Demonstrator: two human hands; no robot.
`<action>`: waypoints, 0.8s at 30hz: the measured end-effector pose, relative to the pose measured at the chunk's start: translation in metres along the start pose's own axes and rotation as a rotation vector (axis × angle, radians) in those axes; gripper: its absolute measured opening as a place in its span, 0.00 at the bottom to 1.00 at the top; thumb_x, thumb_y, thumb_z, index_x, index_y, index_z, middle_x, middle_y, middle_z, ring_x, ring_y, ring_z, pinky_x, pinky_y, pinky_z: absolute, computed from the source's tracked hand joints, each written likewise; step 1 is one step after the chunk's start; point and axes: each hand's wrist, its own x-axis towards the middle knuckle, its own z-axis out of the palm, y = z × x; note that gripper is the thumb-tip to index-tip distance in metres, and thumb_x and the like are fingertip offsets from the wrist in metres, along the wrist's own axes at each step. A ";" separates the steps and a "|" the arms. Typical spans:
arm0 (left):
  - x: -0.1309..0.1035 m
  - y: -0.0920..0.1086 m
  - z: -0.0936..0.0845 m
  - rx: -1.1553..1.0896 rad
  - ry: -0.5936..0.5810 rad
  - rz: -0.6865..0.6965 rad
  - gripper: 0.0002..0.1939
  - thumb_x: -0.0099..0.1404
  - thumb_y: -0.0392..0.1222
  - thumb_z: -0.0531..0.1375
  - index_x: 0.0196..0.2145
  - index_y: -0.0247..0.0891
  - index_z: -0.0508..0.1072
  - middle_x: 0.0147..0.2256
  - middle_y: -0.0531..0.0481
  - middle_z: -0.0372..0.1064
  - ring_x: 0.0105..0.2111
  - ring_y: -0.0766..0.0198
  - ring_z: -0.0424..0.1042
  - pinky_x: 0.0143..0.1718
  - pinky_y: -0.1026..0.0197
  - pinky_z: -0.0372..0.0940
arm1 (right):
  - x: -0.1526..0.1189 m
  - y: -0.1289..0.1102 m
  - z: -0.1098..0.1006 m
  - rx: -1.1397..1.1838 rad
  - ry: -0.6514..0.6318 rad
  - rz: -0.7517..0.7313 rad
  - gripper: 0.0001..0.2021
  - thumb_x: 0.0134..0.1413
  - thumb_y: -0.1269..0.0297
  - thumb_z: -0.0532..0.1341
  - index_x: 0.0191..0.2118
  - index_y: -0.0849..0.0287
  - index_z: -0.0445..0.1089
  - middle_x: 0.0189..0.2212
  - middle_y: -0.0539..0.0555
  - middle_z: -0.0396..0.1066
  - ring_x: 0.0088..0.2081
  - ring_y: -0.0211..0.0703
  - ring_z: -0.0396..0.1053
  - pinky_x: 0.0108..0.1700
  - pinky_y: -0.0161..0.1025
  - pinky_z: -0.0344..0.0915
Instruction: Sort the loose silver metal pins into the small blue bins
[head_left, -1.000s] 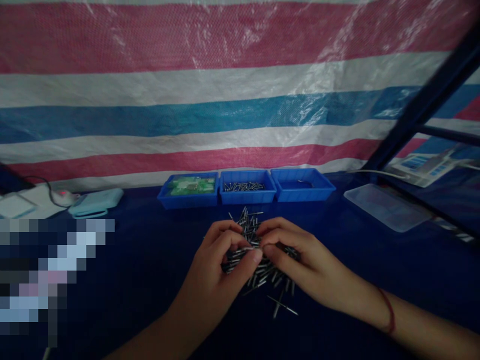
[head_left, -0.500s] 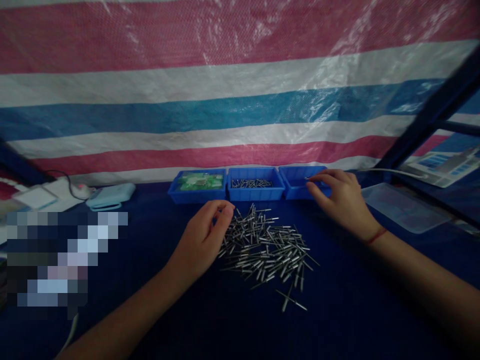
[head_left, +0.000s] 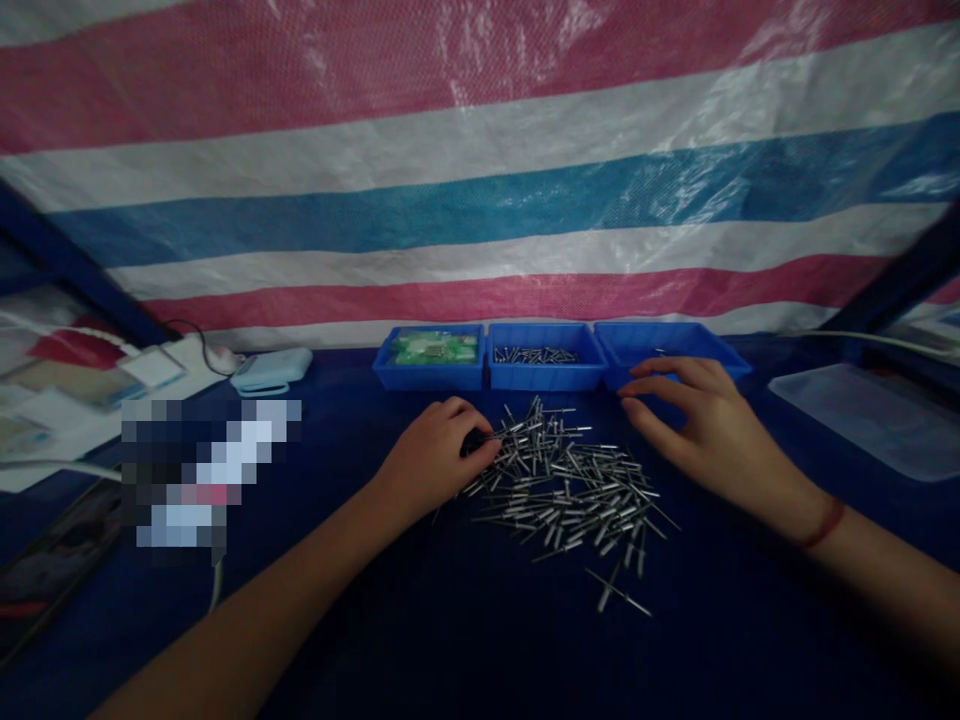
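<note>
A loose pile of silver pop rivets [head_left: 577, 480] lies on the dark blue tabletop. At its left edge is my left hand [head_left: 442, 450], fingers curled and the thumb tip close to the index finger among the rivets. What sits between those fingertips, if anything, is too small to make out. My right hand [head_left: 694, 415] hovers with thumb and fingers apart and nothing visible in them. It is just in front of the right blue bin [head_left: 615, 375], partly covering it. Inside that bin a small shiny piece [head_left: 660, 351] shows.
The middle blue bin [head_left: 547, 377] holds many small metal pieces. In the left blue bin [head_left: 427, 378] are green-and-clear packets. A translucent lid [head_left: 862, 420] lies at right. Toward the left are a light-blue case [head_left: 271, 370], a power strip and cables. Striped sheeting hangs behind.
My right hand has drawn back from over the right bin toward me, its fingers now spread. My left hand has lowered onto the pile's left edge. The view has turned slightly left.
</note>
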 end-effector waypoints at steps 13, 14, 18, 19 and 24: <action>0.001 -0.002 0.000 -0.032 0.009 0.017 0.08 0.63 0.43 0.56 0.36 0.37 0.72 0.39 0.47 0.67 0.40 0.58 0.67 0.44 0.53 0.63 | -0.001 -0.014 0.000 0.066 -0.043 -0.045 0.10 0.57 0.63 0.55 0.36 0.59 0.72 0.40 0.60 0.69 0.44 0.53 0.66 0.46 0.52 0.62; 0.001 -0.002 0.000 -0.039 0.004 0.019 0.08 0.63 0.43 0.56 0.36 0.37 0.72 0.39 0.47 0.67 0.39 0.58 0.67 0.43 0.53 0.63 | -0.001 -0.015 0.000 0.077 -0.048 -0.043 0.09 0.57 0.63 0.55 0.36 0.58 0.71 0.41 0.60 0.69 0.44 0.53 0.66 0.47 0.52 0.63; 0.001 -0.003 -0.002 -0.071 -0.007 0.011 0.08 0.63 0.43 0.56 0.34 0.36 0.71 0.38 0.46 0.67 0.38 0.58 0.67 0.42 0.52 0.63 | -0.002 -0.021 0.000 0.114 -0.064 -0.042 0.07 0.56 0.64 0.56 0.34 0.57 0.71 0.41 0.59 0.69 0.45 0.52 0.66 0.48 0.52 0.63; 0.002 -0.003 -0.002 -0.084 -0.013 0.003 0.08 0.63 0.43 0.56 0.33 0.36 0.71 0.37 0.46 0.67 0.38 0.58 0.68 0.42 0.52 0.63 | -0.002 -0.023 -0.001 0.124 -0.070 -0.045 0.07 0.56 0.64 0.56 0.34 0.57 0.71 0.41 0.59 0.69 0.45 0.52 0.66 0.48 0.52 0.63; 0.003 0.000 -0.004 -0.219 -0.032 -0.052 0.07 0.63 0.42 0.57 0.32 0.37 0.71 0.37 0.47 0.67 0.39 0.58 0.68 0.44 0.52 0.62 | -0.003 -0.031 -0.001 0.201 -0.094 -0.039 0.06 0.54 0.65 0.58 0.35 0.56 0.71 0.41 0.57 0.69 0.46 0.51 0.66 0.48 0.53 0.63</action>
